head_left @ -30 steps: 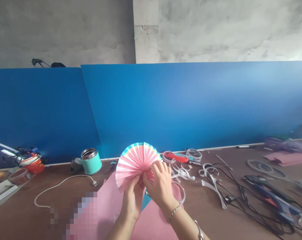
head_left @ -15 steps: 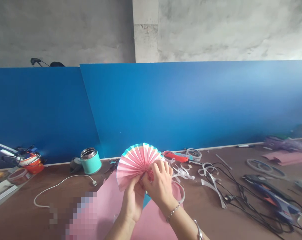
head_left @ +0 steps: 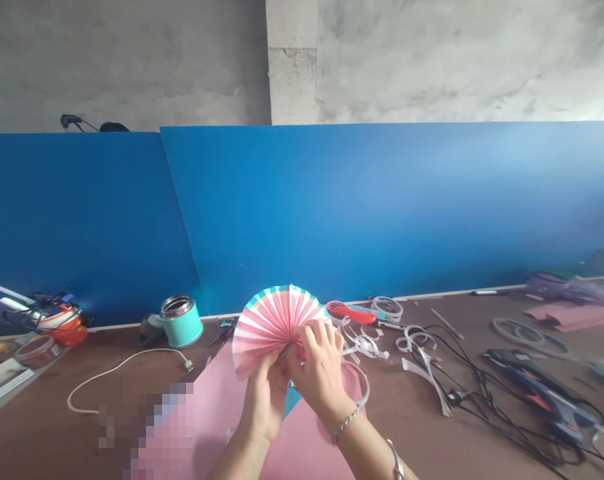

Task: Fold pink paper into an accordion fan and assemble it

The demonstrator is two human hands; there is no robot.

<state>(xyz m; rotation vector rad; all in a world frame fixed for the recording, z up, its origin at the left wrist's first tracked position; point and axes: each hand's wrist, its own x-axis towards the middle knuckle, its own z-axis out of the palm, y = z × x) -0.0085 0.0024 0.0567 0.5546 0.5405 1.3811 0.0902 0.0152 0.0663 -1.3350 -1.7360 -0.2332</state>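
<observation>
A pleated paper fan, pink with a blue and white edge, is held up in front of me, its folds spread out from the centre. My left hand grips its lower middle, thumb on the front. With closed fingers my right hand pinches the fan at its centre from the right; the fingertips hide the exact spot. Below both hands lies pink paper on the brown table. A small blue piece shows between my wrists.
A turquoise mug and a white cable are on the left. To the right lie white strips, a red-handled tool, black cords and a dark blue tool. A blue partition stands behind.
Both hands stay at the fan's centre. The fan and my right fingers have shifted only very slightly; everything else looks the same.
</observation>
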